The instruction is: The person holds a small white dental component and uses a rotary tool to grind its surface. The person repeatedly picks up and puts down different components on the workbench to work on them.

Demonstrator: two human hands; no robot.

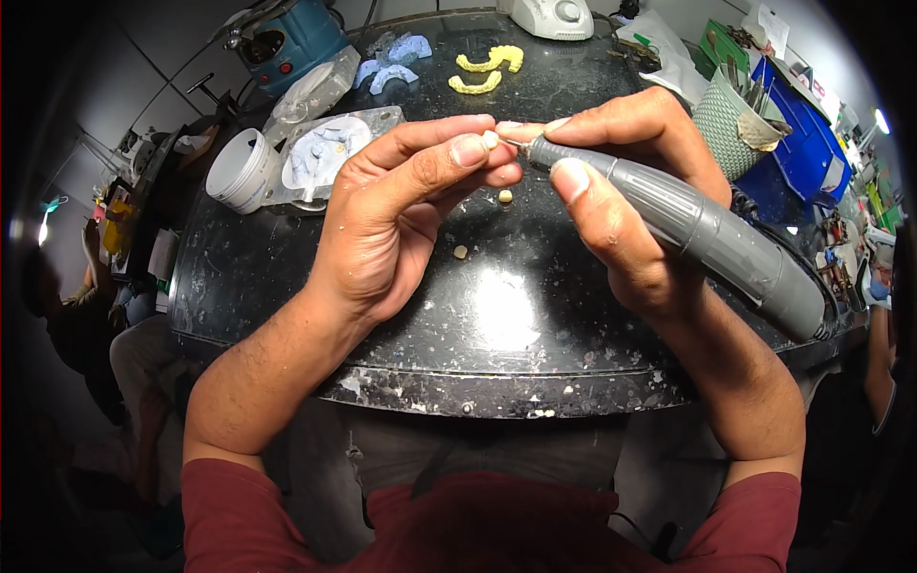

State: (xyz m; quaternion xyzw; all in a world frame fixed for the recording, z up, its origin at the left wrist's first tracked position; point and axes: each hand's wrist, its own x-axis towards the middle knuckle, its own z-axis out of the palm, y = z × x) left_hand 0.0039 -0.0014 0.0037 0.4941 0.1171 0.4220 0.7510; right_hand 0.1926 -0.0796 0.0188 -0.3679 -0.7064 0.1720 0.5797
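Note:
Between the thumb and fingers of my left hand (pixel 401 181) is a small cream-white dental crown (pixel 491 139). My right hand (pixel 635 181) grips a grey dental handpiece (pixel 688 210) like a pen, its body slanting down to the right. The thin metal bur (pixel 514 143) at its tip points left and meets or nearly meets the crown; I cannot tell which. Below my fingertips, another small tooth-coloured crown (pixel 505 196) lies on the black table (pixel 401 334). A similar piece (pixel 460 252) rests a little nearer to me.
Yellow dental casts (pixel 475 84) and blue ones (pixel 394 78) lie at the back. A white tub (pixel 242 170) and a clear plastic box (pixel 387 119) stand left. On the right are a green basket of tools (pixel 731 119) and a blue bin (pixel 807 134). Other people sit at both sides.

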